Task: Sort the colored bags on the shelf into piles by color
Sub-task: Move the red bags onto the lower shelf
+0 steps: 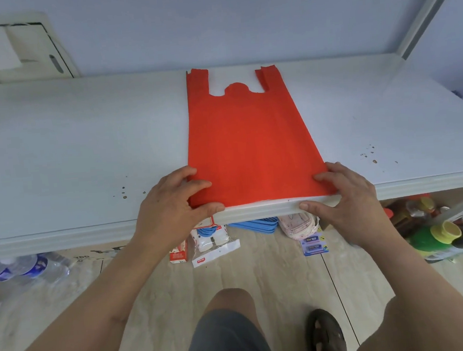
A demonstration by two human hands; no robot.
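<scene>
**Squaring the red bag on the shelf edge**

The red bag [250, 143] lies flat in the middle of the frame on the white shelf [84, 148], handles pointing away toward the wall, bottom hem flush with the front lip. We see only red on top; whether more bags lie beneath it we cannot tell.

Our left hand [171, 202] holds the lower left corner, thumb on top of the fabric and fingers curled at its edge. Our right hand [348, 191] holds the lower right corner, index finger lying on the fabric and thumb pressed against the shelf's front lip.

To do this step well, we judge, we keep both corners level, draw the hem parallel to the lip, and smooth outward so no crease forms.

Below the shelf, at centre, blue bags [256, 225] sit on the floor, beside small packaged goods [210, 243]; bottles [434, 231] stand at lower right.
</scene>
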